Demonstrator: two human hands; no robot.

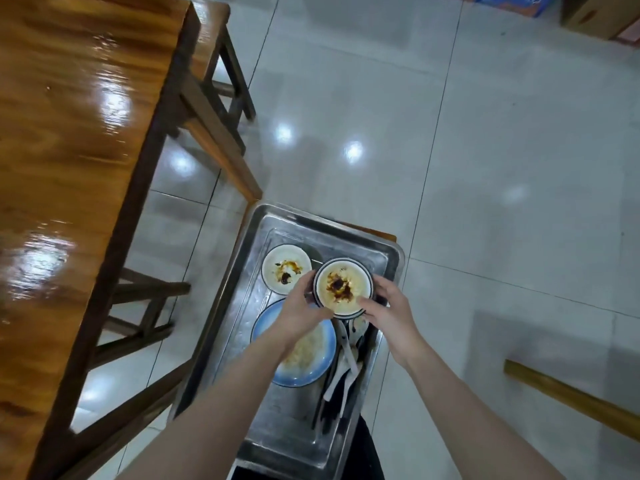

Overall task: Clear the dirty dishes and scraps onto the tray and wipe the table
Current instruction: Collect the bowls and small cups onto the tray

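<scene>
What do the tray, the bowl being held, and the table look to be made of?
Tray: metal, likely stainless steel, grey with dull reflections and scuffs. Bowl, held by the left hand and right hand: glazed ceramic or melamine, cannot tell which; glossy cream with a dark rim. Table: varnished wood, with visible grain and sharp light glare.

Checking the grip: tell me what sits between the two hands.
Head view: the sauce-stained bowl sits between the left hand and right hand, held over the metal tray.

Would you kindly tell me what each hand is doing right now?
Left hand: closed on the left side of the stained bowl.
Right hand: closed on the same bowl's right side, above the tray.
</scene>
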